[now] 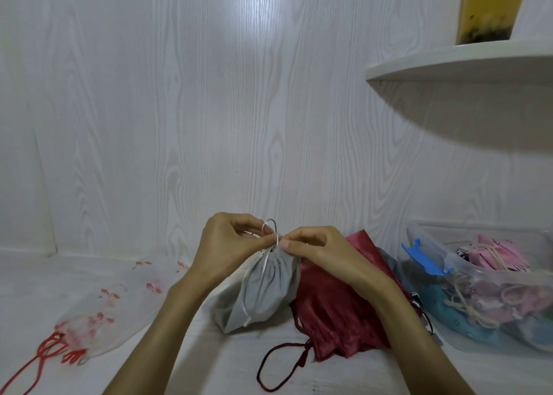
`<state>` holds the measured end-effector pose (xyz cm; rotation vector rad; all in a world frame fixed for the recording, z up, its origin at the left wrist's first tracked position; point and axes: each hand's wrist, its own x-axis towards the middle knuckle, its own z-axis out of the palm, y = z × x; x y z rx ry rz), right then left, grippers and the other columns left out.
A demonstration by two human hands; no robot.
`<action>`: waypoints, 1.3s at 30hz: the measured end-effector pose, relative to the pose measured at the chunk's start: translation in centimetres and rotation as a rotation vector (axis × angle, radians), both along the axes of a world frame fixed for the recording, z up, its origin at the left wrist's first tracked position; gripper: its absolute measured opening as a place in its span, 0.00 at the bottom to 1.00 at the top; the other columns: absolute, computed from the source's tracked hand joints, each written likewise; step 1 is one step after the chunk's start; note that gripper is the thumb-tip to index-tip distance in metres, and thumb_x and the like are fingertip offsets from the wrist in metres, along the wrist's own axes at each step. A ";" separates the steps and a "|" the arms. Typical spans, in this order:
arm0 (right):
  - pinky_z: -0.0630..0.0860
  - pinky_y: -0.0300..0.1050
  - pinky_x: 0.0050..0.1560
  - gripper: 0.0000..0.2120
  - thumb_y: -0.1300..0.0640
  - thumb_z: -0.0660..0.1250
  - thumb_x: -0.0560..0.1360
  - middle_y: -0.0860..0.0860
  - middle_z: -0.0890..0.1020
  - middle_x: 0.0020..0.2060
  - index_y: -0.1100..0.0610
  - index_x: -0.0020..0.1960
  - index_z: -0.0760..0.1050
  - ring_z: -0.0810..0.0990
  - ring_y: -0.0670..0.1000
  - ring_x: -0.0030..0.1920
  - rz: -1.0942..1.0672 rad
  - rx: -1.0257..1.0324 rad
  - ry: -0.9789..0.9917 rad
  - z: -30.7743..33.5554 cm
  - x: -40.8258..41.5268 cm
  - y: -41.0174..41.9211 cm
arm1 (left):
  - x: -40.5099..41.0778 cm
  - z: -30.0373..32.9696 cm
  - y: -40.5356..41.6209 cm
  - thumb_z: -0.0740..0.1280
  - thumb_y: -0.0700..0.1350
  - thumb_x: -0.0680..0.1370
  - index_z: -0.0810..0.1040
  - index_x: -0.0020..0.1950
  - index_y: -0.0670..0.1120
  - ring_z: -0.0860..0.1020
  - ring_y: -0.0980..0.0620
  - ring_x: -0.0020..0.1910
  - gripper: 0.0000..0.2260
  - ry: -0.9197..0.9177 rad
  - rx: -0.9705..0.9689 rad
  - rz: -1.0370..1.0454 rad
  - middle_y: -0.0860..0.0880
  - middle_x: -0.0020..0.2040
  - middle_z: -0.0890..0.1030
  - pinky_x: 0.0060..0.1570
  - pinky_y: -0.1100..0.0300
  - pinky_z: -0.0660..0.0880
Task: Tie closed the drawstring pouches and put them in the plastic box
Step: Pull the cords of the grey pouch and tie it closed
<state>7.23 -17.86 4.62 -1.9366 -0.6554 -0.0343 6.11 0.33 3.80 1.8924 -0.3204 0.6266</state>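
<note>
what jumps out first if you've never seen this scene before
Dead centre, the left hand and right hand pinch the white cord at the gathered neck of a grey pouch. Just right of it lies a dark red pouch, and at the far right a clear plastic box with a blue clip already holds pink and teal pouches.

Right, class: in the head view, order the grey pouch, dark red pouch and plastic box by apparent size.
1. plastic box, though cut off at the edge
2. dark red pouch, partly hidden
3. grey pouch
Red versus grey is close; overlap makes it unsure.
</note>
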 end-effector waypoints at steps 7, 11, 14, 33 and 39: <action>0.70 0.30 0.36 0.11 0.49 0.66 0.76 0.42 0.82 0.33 0.54 0.51 0.83 0.75 0.39 0.31 -0.057 0.041 0.159 -0.4 0.6 0.1 | 0.0 -0.2 -0.3 0.77 0.59 0.61 0.85 0.36 0.54 0.82 0.51 0.35 0.11 -0.042 0.029 0.030 0.55 0.35 0.84 0.45 0.45 0.80; 0.76 0.37 0.46 0.10 0.50 0.68 0.74 0.45 0.84 0.39 0.53 0.51 0.84 0.81 0.47 0.40 -0.037 0.131 0.201 -0.7 0.8 0.2 | 0.2 -0.3 -0.3 0.77 0.52 0.65 0.85 0.36 0.53 0.82 0.55 0.37 0.05 -0.064 0.036 0.013 0.56 0.35 0.84 0.45 0.53 0.80; 0.74 0.52 0.64 0.10 0.51 0.72 0.71 0.52 0.86 0.47 0.54 0.50 0.84 0.82 0.56 0.55 -0.051 0.206 0.242 -0.8 1.0 0.1 | 0.5 -0.4 0.0 0.77 0.49 0.66 0.86 0.39 0.47 0.83 0.52 0.40 0.07 -0.023 0.005 -0.073 0.51 0.37 0.85 0.45 0.61 0.79; 0.69 0.28 0.41 0.07 0.56 0.66 0.76 0.42 0.79 0.34 0.50 0.41 0.80 0.74 0.40 0.37 -0.228 0.042 -0.239 0.2 0.4 -0.2 | 0.5 0.7 1.0 0.76 0.41 0.69 0.84 0.36 0.42 0.84 0.51 0.37 0.05 0.241 -0.084 -0.001 0.47 0.37 0.86 0.54 0.52 0.79; 0.63 0.37 0.31 0.17 0.59 0.58 0.74 0.51 0.68 0.24 0.58 0.26 0.68 0.64 0.47 0.26 -0.373 0.165 -0.122 0.3 0.8 0.6 | 0.2 1.2 0.9 0.76 0.47 0.68 0.82 0.30 0.50 0.83 0.54 0.40 0.08 0.172 -0.064 0.102 0.53 0.34 0.85 0.54 0.49 0.78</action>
